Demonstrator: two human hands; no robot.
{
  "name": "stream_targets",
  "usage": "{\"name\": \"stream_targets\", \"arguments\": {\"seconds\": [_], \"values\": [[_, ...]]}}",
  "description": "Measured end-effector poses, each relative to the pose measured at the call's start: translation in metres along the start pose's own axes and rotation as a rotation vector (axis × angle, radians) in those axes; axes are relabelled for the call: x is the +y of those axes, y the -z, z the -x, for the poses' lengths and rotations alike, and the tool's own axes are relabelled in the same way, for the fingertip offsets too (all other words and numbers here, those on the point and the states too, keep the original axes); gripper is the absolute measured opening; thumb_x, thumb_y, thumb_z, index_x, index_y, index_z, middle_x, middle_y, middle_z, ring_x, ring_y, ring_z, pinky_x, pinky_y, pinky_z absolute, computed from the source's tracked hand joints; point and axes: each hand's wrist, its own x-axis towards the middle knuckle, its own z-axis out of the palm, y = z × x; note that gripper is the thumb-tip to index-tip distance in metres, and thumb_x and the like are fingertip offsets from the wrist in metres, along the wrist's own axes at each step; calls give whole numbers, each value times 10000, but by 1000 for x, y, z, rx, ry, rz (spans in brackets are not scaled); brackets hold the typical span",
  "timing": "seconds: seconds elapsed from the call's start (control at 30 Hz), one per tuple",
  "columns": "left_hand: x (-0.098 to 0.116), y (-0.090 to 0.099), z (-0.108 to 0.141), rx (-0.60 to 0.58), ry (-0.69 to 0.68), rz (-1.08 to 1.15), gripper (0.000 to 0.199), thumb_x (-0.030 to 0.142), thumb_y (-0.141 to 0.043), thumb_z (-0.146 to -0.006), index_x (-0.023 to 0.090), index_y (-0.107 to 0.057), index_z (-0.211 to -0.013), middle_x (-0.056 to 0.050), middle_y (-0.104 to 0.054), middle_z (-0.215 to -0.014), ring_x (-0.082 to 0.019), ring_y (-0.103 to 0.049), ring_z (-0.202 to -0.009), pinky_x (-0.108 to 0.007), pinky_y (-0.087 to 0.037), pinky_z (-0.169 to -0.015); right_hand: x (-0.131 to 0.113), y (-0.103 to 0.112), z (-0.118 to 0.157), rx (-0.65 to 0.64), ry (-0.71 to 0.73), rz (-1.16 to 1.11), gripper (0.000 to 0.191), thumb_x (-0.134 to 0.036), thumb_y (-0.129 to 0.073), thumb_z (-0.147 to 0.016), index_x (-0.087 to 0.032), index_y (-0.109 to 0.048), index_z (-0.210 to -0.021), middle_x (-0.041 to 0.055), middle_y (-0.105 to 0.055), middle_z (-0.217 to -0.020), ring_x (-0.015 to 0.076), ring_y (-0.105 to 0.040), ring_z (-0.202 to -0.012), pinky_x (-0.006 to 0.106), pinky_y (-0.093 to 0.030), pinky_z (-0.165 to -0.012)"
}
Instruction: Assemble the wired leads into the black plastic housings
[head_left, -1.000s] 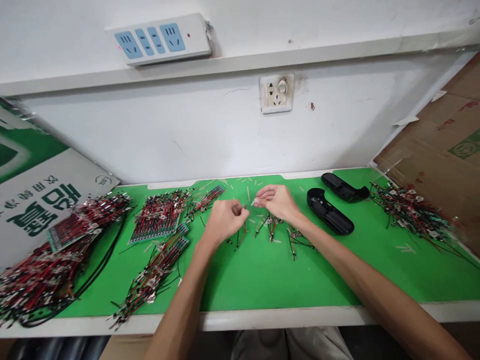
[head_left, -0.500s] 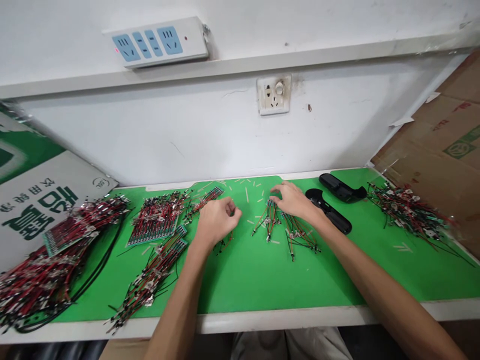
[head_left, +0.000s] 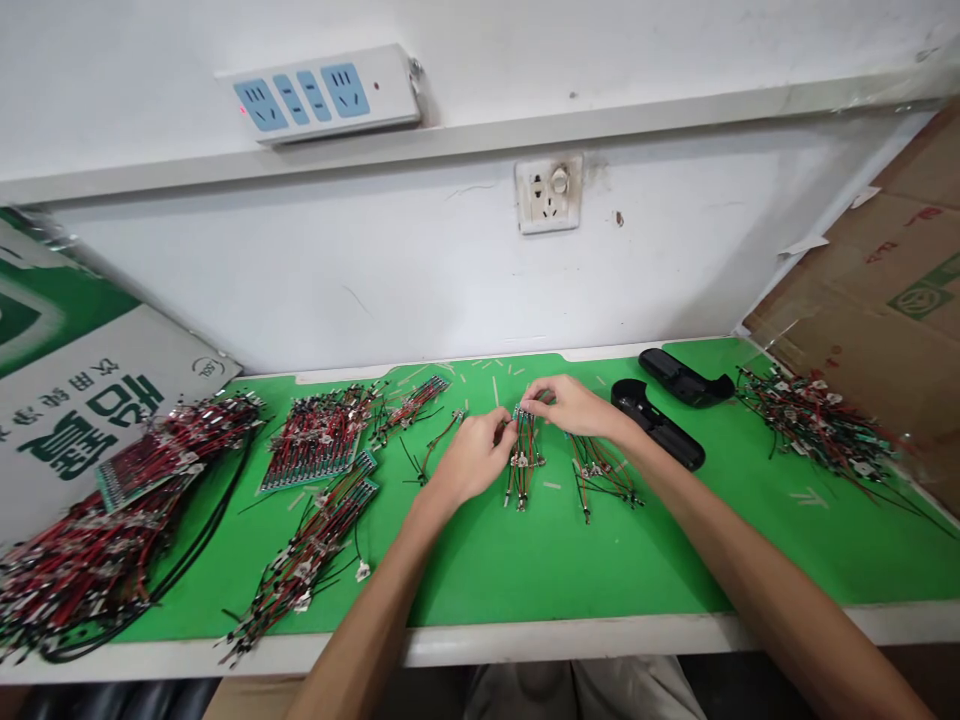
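My left hand (head_left: 477, 454) and my right hand (head_left: 571, 404) meet over a small wired circuit board (head_left: 523, 460), fingers closed on its upper end from either side. Red and black leads with small white connectors hang from it toward me. Just right of it, another wired bunch (head_left: 600, 470) lies on the green mat (head_left: 510, 570), partly under my right forearm. A separate thin wired piece (head_left: 439, 440) rests to the left of my left hand. My fingertips hide part of the board's edge.
Wired board panels (head_left: 319, 440) and a loose bundle (head_left: 307, 555) lie left, beside a larger wire pile (head_left: 82, 540). Two black plastic shells (head_left: 660, 425) sit at the back right, near another wire heap (head_left: 817, 425). A cardboard box (head_left: 870, 270) stands at the right edge.
My left hand has moved right to the wired board, leaving a thin wired piece on the mat. My right hand has shifted slightly left, and the board has moved left with it.
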Motion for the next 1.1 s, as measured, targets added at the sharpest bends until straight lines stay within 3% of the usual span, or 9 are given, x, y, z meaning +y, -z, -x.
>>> {"name": "stream_targets", "arguments": {"seconds": [0.3,0.43,0.57,0.7,0.83,1.0,1.1], "values": [[-5,0,-2,-9,-9,-32,306,274,-428,-893,185,-523,-616,33,-449,-546,-115,-365,-531,-273,-233,-588,-1,-5,2,-2,-35,-60,131,-132,-675,-850,-190,-791,-863,49,-785,-913,206,-710,-845,319,-541,-772],[-2,-6,-1,23,14,-50,309,248,-487,-821,174,-480,-521,44,-373,-487,-91,-249,-511,-278,-203,-562,-1,-14,1,35,-98,-45,135,-109,-698,-778,-184,-807,-803,49,-784,-833,222,-705,-791,328,-532,-721],[-1,-2,0,78,41,-90,310,253,-521,-779,189,-442,-486,39,-355,-464,-94,-227,-505,-298,-204,-566,0,-14,0,21,-146,-54,120,-118,-700,-783,-174,-806,-787,56,-778,-787,220,-695,-739,327,-514,-674],[-11,21,2,112,115,-121,327,307,-525,-746,214,-367,-476,38,-306,-478,-105,-255,-502,-304,-192,-560,-3,4,3,-76,-95,-111,85,-200,-714,-871,-171,-792,-887,59,-785,-918,202,-693,-823,309,-519,-728],[-21,38,3,75,134,-4,298,349,-447,-769,219,-342,-522,35,-303,-539,-106,-293,-526,-281,-208,-549,-6,16,8,-206,-42,-154,78,-192,-697,-899,-161,-754,-856,38,-756,-866,164,-666,-772,277,-509,-716],[-23,34,4,7,107,-70,322,309,-530,-720,223,-332,-482,48,-281,-490,-104,-241,-490,-298,-180,-556,-2,12,8,-312,-12,-297,119,-273,-675,-932,-158,-702,-919,40,-728,-844,145,-657,-668,265,-507,-623],[-19,30,5,60,116,-248,235,278,-572,-726,216,-473,-522,18,-460,-508,-128,-334,-493,-301,-206,-577,4,9,6,-307,-44,-399,115,-258,-728,-884,-155,-701,-927,48,-734,-793,158,-670,-670,285,-543,-651]]}}
